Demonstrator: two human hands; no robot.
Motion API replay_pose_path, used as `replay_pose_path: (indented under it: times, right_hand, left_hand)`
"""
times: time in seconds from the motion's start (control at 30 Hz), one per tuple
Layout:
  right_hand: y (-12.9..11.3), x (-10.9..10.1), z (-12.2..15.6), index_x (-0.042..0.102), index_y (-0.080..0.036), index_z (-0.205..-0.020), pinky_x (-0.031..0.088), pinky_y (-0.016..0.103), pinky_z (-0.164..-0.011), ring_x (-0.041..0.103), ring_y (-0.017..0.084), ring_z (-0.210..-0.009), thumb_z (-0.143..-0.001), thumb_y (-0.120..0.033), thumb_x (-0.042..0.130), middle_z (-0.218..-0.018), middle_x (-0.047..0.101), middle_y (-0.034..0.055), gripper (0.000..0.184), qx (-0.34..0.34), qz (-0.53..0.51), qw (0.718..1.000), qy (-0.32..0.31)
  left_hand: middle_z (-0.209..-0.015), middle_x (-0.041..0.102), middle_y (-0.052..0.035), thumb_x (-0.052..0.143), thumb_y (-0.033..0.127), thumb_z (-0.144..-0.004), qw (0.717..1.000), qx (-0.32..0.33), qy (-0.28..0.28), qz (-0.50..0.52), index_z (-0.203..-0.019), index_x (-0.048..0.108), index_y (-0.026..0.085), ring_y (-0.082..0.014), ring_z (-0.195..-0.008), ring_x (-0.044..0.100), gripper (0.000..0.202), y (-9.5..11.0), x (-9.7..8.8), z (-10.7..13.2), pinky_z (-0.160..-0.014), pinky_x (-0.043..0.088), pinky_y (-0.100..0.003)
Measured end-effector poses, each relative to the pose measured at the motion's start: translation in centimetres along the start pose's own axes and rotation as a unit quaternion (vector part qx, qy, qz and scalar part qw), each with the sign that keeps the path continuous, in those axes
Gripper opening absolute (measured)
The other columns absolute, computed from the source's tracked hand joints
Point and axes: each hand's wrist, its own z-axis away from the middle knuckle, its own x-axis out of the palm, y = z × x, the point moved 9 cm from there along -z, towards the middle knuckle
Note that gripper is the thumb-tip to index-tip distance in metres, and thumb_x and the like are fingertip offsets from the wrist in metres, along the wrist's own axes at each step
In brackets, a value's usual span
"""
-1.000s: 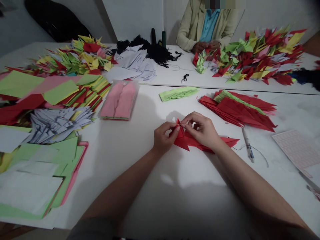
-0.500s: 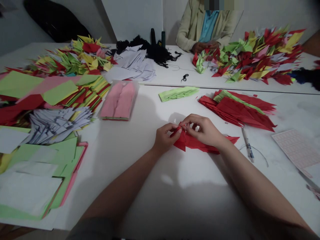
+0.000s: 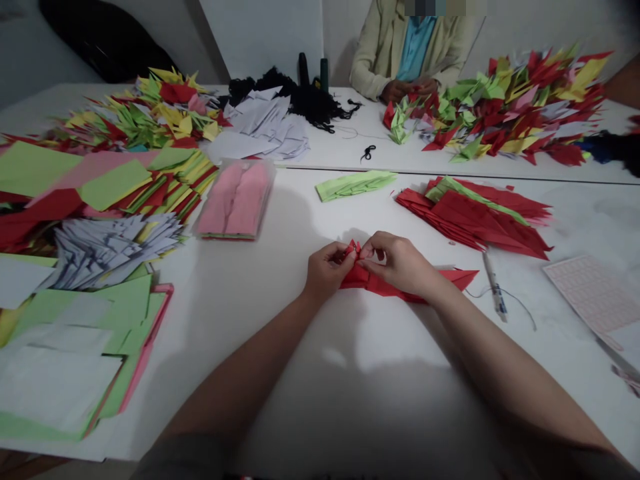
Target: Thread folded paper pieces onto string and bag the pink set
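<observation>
My left hand is closed, pinching a small piece of folded red paper between thumb and fingers. Close beside it, my right hand is closed too, thumb and forefinger pressed on the right side of the same red paper. My fingers hide much of the fold. Beneath both hands more red folded paper lies flat on the white table, reaching out to the right past my right wrist. A pen and a thin dark string lie right of my right forearm.
Beyond my hands are a light green folded stack and a red folded stack. A pink paper packet and coloured sheets lie left. Across the table a person handles paper beside a pile of folded shapes.
My hands have shifted slightly left. The red piece between my fingers has turned, and its points now stick up above my left fingertips. The whole view has shifted a little.
</observation>
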Motion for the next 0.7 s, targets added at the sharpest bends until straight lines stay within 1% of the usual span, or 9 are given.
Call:
replay_pose_path:
  times: [0.07,0.13,0.23,0.3,0.37,0.43,0.53,0.63,0.7]
  right_hand:
    - [0.2,0.0,0.0,0.063,-0.021,-0.081,0.045,0.029,-0.061,0.056,0.015,-0.067,-0.081,-0.021,0.062,-0.083,0.065,0.0021,0.001,0.015,-0.015,1.000,0.005]
    - [0.5,-0.2,0.0,0.063,-0.021,-0.080,0.045,0.029,-0.058,0.057,0.015,-0.064,-0.081,-0.023,0.062,-0.080,0.067,0.0015,0.003,0.041,-0.044,0.998,0.009]
    - [0.9,-0.5,0.1,0.060,-0.020,-0.081,0.047,0.028,-0.062,0.062,0.016,-0.069,-0.084,-0.026,0.060,-0.080,0.068,0.0017,0.006,0.068,-0.117,0.991,0.013]
    - [1.4,-0.4,0.1,0.056,-0.021,-0.085,0.049,0.029,-0.067,0.065,0.017,-0.075,-0.086,-0.026,0.057,-0.084,0.067,0.0020,0.006,0.084,-0.187,0.979,0.012]
    - [2.0,0.3,0.1,0.052,-0.021,-0.088,0.050,0.029,-0.069,0.067,0.017,-0.076,-0.089,-0.028,0.053,-0.086,0.066,0.0020,0.006,0.104,-0.236,0.966,0.000]
    - [2.2,1.1,0.1,0.051,-0.022,-0.088,0.048,0.029,-0.067,0.064,0.015,-0.071,-0.090,-0.029,0.050,-0.083,0.065,0.0010,0.007,0.111,-0.220,0.969,-0.018]
    - [1.7,2.5,0.1,0.052,-0.022,-0.086,0.042,0.028,-0.063,0.055,0.014,-0.065,-0.088,-0.027,0.049,-0.074,0.060,-0.0014,0.006,0.087,-0.138,0.985,-0.051]
    - [1.1,4.3,0.2,0.050,-0.022,-0.082,0.038,0.027,-0.060,0.049,0.013,-0.062,-0.086,-0.023,0.048,-0.069,0.056,-0.0030,0.004,0.060,-0.109,0.989,-0.085]
    - [1.0,5.4,0.3,0.050,-0.022,-0.082,0.037,0.026,-0.058,0.048,0.013,-0.059,-0.085,-0.022,0.048,-0.067,0.055,-0.0036,0.004,0.051,-0.104,0.988,-0.098]
  left_hand:
    - [-0.069,0.065,0.0014,0.064,0.032,-0.083,1.000,-0.004,-0.003,0.010,-0.076,0.067,0.018,-0.0102,-0.062,0.058,0.015,-0.1,0.0,0.0,-0.058,0.045,-0.021]
    - [-0.069,0.065,0.0017,0.065,0.033,-0.083,1.000,-0.009,-0.006,0.022,-0.076,0.066,0.018,-0.0100,-0.062,0.057,0.017,-0.2,0.1,0.0,-0.059,0.045,-0.021]
    - [-0.068,0.063,0.0018,0.065,0.035,-0.083,0.998,-0.024,-0.006,0.054,-0.075,0.063,0.018,-0.0097,-0.062,0.056,0.019,-0.4,0.1,0.0,-0.060,0.044,-0.022]
    - [-0.066,0.062,0.0027,0.064,0.037,-0.084,0.994,-0.050,-0.012,0.093,-0.077,0.060,0.018,-0.0094,-0.060,0.055,0.020,-0.9,0.3,0.0,-0.060,0.044,-0.022]
    - [-0.063,0.059,0.0041,0.063,0.039,-0.085,0.988,-0.084,-0.020,0.131,-0.081,0.057,0.019,-0.0090,-0.055,0.053,0.021,-1.6,0.5,0.0,-0.057,0.042,-0.022]
    - [-0.061,0.057,0.0050,0.062,0.038,-0.085,0.986,-0.096,-0.017,0.137,-0.081,0.055,0.020,-0.0086,-0.053,0.050,0.020,-1.8,0.4,-0.1,-0.055,0.040,-0.021]
    - [-0.067,0.057,0.0035,0.060,0.034,-0.086,0.994,-0.061,0.010,0.085,-0.076,0.055,0.019,-0.0088,-0.060,0.051,0.019,-1.4,-0.3,-0.4,-0.059,0.041,-0.021]
    - [-0.085,0.063,-0.0007,0.061,0.031,-0.084,0.996,-0.042,0.064,0.054,-0.080,0.060,0.018,-0.0112,-0.075,0.057,0.013,-1.5,-1.7,-1.0,-0.068,0.045,-0.022]
    - [-0.096,0.065,-0.0033,0.061,0.031,-0.084,0.991,-0.037,0.123,0.049,-0.085,0.062,0.019,-0.0130,-0.086,0.060,0.012,-1.7,-3.3,-1.4,-0.073,0.047,-0.023]
